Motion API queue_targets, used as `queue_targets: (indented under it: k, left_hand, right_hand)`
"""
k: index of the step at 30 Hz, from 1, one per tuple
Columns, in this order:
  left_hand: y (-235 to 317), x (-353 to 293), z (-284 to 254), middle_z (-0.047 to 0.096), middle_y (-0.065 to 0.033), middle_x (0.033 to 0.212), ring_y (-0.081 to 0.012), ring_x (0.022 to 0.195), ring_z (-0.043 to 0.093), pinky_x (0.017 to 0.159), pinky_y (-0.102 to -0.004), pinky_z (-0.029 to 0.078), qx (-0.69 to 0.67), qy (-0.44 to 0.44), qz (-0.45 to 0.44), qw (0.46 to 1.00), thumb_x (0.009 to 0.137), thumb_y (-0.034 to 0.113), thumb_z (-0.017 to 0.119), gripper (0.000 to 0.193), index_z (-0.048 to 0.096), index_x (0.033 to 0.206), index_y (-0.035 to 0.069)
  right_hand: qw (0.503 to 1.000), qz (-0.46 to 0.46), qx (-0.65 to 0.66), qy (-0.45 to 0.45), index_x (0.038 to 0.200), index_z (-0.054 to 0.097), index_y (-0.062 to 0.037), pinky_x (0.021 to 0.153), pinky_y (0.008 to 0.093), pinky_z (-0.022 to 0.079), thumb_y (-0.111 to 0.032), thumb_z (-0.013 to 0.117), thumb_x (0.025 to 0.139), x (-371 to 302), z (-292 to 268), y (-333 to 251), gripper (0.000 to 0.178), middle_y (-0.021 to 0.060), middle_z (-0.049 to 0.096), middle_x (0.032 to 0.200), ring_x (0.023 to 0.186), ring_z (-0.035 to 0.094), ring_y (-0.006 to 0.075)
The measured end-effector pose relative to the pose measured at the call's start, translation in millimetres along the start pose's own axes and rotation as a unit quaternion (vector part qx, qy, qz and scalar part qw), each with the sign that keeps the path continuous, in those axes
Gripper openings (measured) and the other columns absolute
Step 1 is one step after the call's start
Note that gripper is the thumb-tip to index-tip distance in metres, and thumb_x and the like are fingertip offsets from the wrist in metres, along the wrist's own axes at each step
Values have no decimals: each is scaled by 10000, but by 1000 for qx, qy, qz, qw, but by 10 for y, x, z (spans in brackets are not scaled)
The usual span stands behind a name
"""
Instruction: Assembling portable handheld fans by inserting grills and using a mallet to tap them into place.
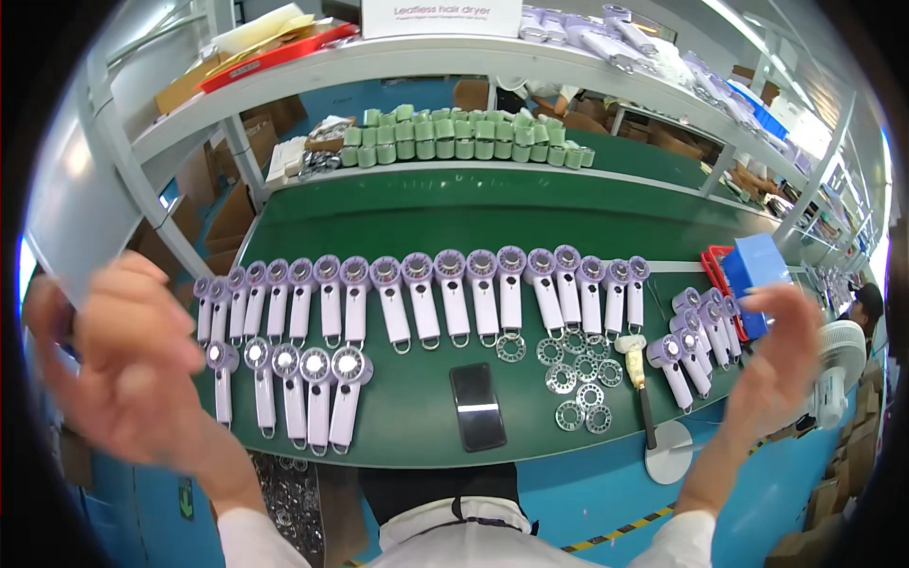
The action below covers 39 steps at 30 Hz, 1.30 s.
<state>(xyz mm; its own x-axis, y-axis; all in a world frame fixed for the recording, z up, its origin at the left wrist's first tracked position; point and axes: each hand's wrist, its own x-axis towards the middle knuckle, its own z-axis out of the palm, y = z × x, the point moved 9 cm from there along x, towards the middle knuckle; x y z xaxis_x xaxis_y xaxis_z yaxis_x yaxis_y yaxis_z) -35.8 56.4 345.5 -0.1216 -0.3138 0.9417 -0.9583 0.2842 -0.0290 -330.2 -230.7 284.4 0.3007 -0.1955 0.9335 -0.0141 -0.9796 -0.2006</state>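
My left hand (142,364) is raised at the left, blurred, its fingers loosely bent and apart, with nothing seen in it. Over the table's right end hovers my right hand (781,364), also blurred, fingers curved and apart, holding nothing visible. A long row of lilac handheld fans (417,293) lies across the green table, with a shorter row (317,393) nearer me at the left. More lilac fans (696,341) lie close to my right hand. Clear notched rings (568,379) are spread right of a black phone (477,407). Beside them lies a pale-headed mallet (644,388) with a dark handle.
Stacked green cylindrical parts (454,137) stand behind the table. A blue bin (757,270) and red basket (717,270) sit at its right end. Overhead runs a shelf (426,59) with a red tray (275,59). A white electric fan (836,364) stands at right.
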Motion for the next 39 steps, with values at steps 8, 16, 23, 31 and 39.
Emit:
queue_targets:
  k: [8,16,23,31,39]
  left_hand:
    - [-48,89,-7,633,-65,792,-189,730,596,716,-314,495,-13,-123,57,991,874,263,700,288,644,1045,39]
    - [-76,1041,-329,628,-70,793,-202,713,598,699,-328,502,51,52,252,965,878,259,698,281,640,1062,56]
    - [732,1080,-1057,624,-74,793,-214,698,599,685,-340,508,115,224,416,874,881,256,695,276,636,1078,71]
    - [73,1007,31,619,-79,793,-228,681,600,668,-354,515,37,176,360,915,886,252,693,273,632,1095,88]
    - [-444,679,1444,614,-84,794,-241,664,601,651,-368,522,-85,108,211,968,890,249,690,272,628,1112,106]
  right_hand:
    - [937,-244,250,-25,1544,-13,-193,1033,576,402,-456,763,804,433,20,-793,1105,304,16,1534,1285,401,447]
    - [870,-482,61,87,1475,110,-136,994,534,423,-440,695,841,1448,-256,-959,914,280,155,1431,1218,451,412]
    - [714,-664,-100,199,1414,218,-86,960,497,441,-425,636,874,1555,-918,-2033,762,260,276,1341,1159,494,381]
    - [765,-591,-162,198,1345,342,-29,921,456,462,-408,567,912,1480,-374,-939,619,236,415,1238,1092,544,345]
    - [848,-476,-210,100,1276,465,28,882,414,483,-392,499,949,1204,33,183,533,212,554,1135,1024,594,310]
